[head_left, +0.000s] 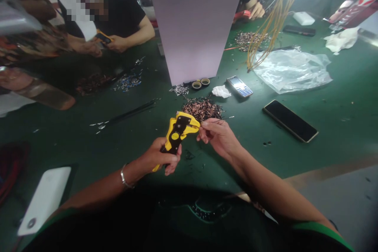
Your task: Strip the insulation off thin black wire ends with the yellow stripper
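Note:
My left hand (168,155) is wrapped round the handles of a yellow and black wire stripper (176,134), its jaws pointing right. At those jaws my right hand (217,132) is closed in a pinch. A thin dark wire (228,117) with a silvery tip sticks out to the right of its fingers; the end at the jaws is too small to make out. Just behind both hands lies a pile of short wires (202,107) with copper-coloured and black parts. Small silvery pieces (179,89) are heaped beyond it.
A pale upright panel (195,27) rises behind the pile. To the right are a keypad phone (239,86), a dark smartphone (291,121) and a plastic bag (295,69). Long black wires (132,111) lie left, near a white device (45,201). A co-worker's hands (118,43) hold a similar tool.

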`<action>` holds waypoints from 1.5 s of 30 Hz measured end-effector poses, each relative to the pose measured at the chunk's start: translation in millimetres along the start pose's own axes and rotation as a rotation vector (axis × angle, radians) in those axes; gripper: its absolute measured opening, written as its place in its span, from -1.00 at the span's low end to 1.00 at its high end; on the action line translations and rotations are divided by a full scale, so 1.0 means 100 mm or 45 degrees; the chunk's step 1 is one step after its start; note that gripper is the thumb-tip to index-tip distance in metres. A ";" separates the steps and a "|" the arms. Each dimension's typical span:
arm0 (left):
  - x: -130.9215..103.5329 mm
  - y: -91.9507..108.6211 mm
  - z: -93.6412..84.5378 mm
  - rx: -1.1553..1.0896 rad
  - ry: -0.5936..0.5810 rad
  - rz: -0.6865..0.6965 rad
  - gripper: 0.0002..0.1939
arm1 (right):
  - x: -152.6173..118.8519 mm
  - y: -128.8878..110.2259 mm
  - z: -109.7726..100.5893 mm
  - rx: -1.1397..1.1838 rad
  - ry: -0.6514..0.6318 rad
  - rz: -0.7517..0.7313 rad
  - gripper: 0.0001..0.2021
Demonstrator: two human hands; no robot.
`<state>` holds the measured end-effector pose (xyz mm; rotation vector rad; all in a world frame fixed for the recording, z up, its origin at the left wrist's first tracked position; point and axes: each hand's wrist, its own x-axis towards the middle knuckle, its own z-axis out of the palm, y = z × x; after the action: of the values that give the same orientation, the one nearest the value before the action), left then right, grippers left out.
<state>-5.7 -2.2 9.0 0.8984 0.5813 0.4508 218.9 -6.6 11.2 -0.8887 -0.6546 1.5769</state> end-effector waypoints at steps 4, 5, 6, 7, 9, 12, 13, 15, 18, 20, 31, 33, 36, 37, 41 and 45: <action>0.03 0.05 -0.01 -0.098 -0.122 0.076 -0.79 | 0.01 -0.01 -0.02 -0.002 0.019 -0.015 -0.84; 0.05 0.06 -0.02 -0.124 -0.130 0.102 -0.76 | 0.01 -0.01 -0.03 -0.002 0.034 -0.023 -0.84; 0.06 0.07 -0.03 -0.143 -0.132 0.119 -0.73 | 0.01 -0.01 -0.03 0.002 0.051 -0.034 -0.84; 0.07 0.08 -0.04 -0.156 -0.130 0.132 -0.68 | 0.01 -0.02 -0.03 0.003 0.066 -0.047 -0.84; 0.09 0.10 -0.08 -0.169 -0.129 0.141 -0.58 | 0.01 -0.02 -0.03 -0.007 0.087 -0.085 -0.84; 0.11 0.13 -0.13 -0.202 -0.145 0.124 -0.47 | 0.01 -0.01 -0.04 -0.030 0.090 -0.129 -0.84; 0.11 0.14 -0.15 -0.213 -0.150 0.116 -0.43 | 0.01 -0.01 -0.04 -0.033 0.091 -0.137 -0.84; 0.11 0.15 -0.17 -0.222 -0.160 0.102 -0.35 | 0.02 -0.01 -0.05 -0.036 0.102 -0.147 -0.84; 0.11 0.15 -0.18 -0.199 -0.179 0.083 -0.24 | 0.03 -0.01 -0.06 -0.056 0.134 -0.167 -0.84; 0.11 0.13 -0.17 -0.172 -0.183 0.086 -0.24 | 0.03 -0.01 -0.06 -0.086 0.152 -0.186 -0.84; 0.12 0.27 -0.13 -0.078 -0.087 0.300 -0.34 | -0.05 0.13 -0.03 -0.383 0.054 -0.227 -0.81; 0.13 0.26 -0.10 -0.110 -0.080 0.294 -0.35 | -0.06 0.17 -0.01 -0.413 -0.001 -0.189 -0.79; 0.13 0.24 -0.07 -0.109 -0.057 0.299 -0.36 | -0.06 0.20 0.02 -0.441 -0.055 -0.129 -0.77; 0.12 0.23 -0.07 -0.103 -0.048 0.311 -0.37 | -0.07 0.20 0.02 -0.440 -0.062 -0.119 -0.78; 0.09 0.25 -0.08 -0.102 -0.008 0.336 -0.39 | -0.05 0.19 0.00 -0.352 -0.037 -0.129 -0.81; 0.08 0.28 -0.06 -0.114 0.017 0.337 -0.40 | -0.04 0.17 -0.02 -0.284 0.008 -0.120 -0.82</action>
<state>-7.4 21.3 26.7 0.8906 0.4517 0.7166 211.4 -13.4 -2.6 -1.0113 -0.8683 1.4350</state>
